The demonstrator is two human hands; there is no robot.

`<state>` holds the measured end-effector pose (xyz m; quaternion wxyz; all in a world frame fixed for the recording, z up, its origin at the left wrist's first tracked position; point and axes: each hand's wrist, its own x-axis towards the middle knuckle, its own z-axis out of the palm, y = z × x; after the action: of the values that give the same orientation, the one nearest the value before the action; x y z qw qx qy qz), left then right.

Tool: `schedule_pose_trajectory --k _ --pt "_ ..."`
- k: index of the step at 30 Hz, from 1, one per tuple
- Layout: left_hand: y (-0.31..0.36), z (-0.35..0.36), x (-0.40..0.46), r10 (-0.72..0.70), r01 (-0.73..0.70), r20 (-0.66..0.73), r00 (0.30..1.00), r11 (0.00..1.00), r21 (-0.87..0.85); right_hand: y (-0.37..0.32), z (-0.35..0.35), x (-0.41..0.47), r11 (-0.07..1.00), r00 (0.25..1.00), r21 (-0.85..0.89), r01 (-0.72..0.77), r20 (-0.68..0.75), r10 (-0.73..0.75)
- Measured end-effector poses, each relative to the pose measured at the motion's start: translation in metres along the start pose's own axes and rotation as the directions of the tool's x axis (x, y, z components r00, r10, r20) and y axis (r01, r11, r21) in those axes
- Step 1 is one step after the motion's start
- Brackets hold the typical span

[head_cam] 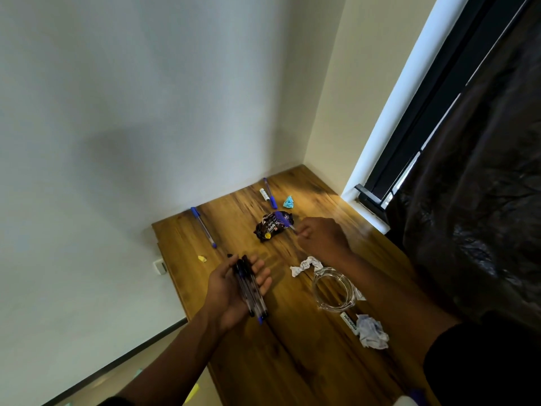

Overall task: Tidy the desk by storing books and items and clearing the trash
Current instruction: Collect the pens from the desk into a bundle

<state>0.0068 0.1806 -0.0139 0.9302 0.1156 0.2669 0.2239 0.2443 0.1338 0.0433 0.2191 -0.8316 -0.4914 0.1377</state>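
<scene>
My left hand (234, 291) lies palm up over the wooden desk (292, 356), holding a bundle of several pens (249, 291) across its palm with the fingers loosely bent. My right hand (322, 237) pinches the end of a blue pen (288, 222) that lies over a dark crumpled snack wrapper (270, 227). A blue pen (203, 227) lies at the desk's left. Another blue pen (270, 193) and a white marker (264, 194) lie near the back wall.
A clear glass jar (332, 288) stands under my right forearm. Crumpled paper lies beside it (304, 266) and nearer me (371, 334), next to a white tube (349, 322). A light-blue paper scrap (289, 202) and a yellow scrap (202, 258) lie on the desk. A dark curtain (483, 200) hangs at the right.
</scene>
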Motion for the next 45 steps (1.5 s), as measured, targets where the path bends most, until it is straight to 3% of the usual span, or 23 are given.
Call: schedule_pose_trajectory --k 3,7,11,15,18,23,32,37,40,45 --pt "0.004 0.002 0.005 0.031 -0.033 -0.035 0.999 0.998 -0.051 -0.035 0.013 -0.019 0.964 0.988 0.233 0.132 0.052 -0.148" --pt "0.013 -0.001 0.006 0.072 -0.073 -0.024 0.997 0.997 -0.040 -0.066 0.049 -0.038 0.932 0.969 0.335 0.138 0.148 -0.196" --pt "0.022 -0.007 0.001 0.114 -0.114 -0.055 0.992 0.993 -0.014 -0.084 0.071 -0.041 0.942 0.962 0.238 0.235 0.083 -0.261" --pt "0.031 -0.017 -0.007 0.127 -0.134 -0.111 0.986 0.990 -0.052 -0.094 0.070 -0.036 0.920 0.960 0.314 0.233 0.075 -0.268" --pt "0.036 -0.026 -0.016 0.127 -0.141 -0.135 0.983 0.985 -0.103 -0.096 0.074 -0.017 0.940 0.964 0.216 0.263 -0.012 -0.266" --pt "0.044 -0.043 -0.031 0.149 -0.174 -0.211 0.966 0.980 -0.101 -0.117 0.105 0.017 0.969 0.956 0.123 0.215 0.176 -0.235" --pt "0.062 -0.055 -0.042 0.201 -0.234 -0.248 0.948 0.966 -0.108 -0.141 0.142 0.058 0.962 0.943 -0.064 0.267 0.223 -0.247" --pt "0.069 -0.059 -0.035 0.212 -0.246 -0.244 0.946 0.963 -0.114 -0.137 0.140 0.056 0.980 0.964 -0.004 0.201 0.177 -0.197" --pt "0.076 -0.056 -0.027 0.214 -0.246 -0.222 0.951 0.960 -0.131 -0.132 0.130 0.042 0.974 0.974 0.136 0.179 0.114 -0.195" --pt "0.094 -0.044 -0.006 0.246 -0.260 -0.133 0.960 0.960 -0.101 -0.135 0.106 0.000 0.938 0.963 0.263 0.227 0.084 -0.257"
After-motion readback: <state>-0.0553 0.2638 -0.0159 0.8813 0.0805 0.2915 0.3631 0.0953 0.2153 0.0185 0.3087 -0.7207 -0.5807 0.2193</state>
